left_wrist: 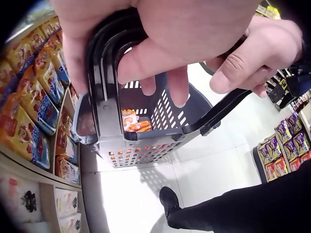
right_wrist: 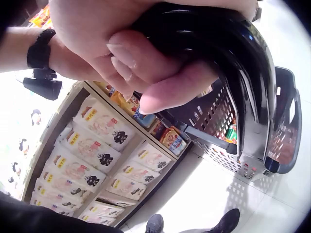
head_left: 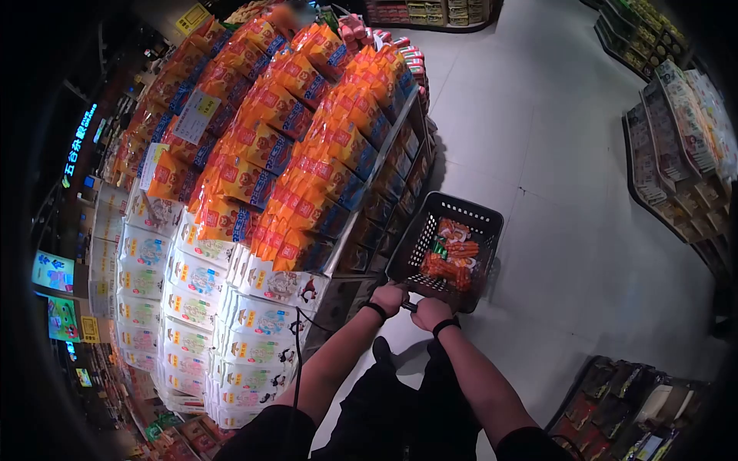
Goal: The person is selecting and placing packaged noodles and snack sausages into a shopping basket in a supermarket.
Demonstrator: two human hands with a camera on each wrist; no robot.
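- Far L: lit screens (head_left: 54, 270), prob. for adverts; 2 big ones, one above the other.
- Next, white bags (head_left: 196, 276) stacked in columns under the orange packs (head_left: 269, 138), prob. so each kind reads as one block; too many overlap to count, orange in at least 4 rows.
- White price cards (head_left: 197, 117) stand among the orange packs, prob. to show cost; I count 2.
- My L hand (head_left: 390, 298): fingers curled round the black handle (head_left: 410, 305), gripping its L part. 1 hand, 1 dark wristband (head_left: 376, 310).
- My R hand (head_left: 432, 313): also clenched on the handle, just beside the L, prob. to share the load & keep it level. 1 hand, 1 band too.
- Basket (head_left: 490, 253): 1, in front of me, btwn the display & open aisle, handle up toward me, prob. so I can carry it.
- Inside, red-orange packs (head_left: 450, 265) lie low on the bottom, w/ a bit of green; several, overlapping, exact no. unclear.
- Far R: shelving (head_left: 676, 146), well apart from the basket; packs there too small to count.
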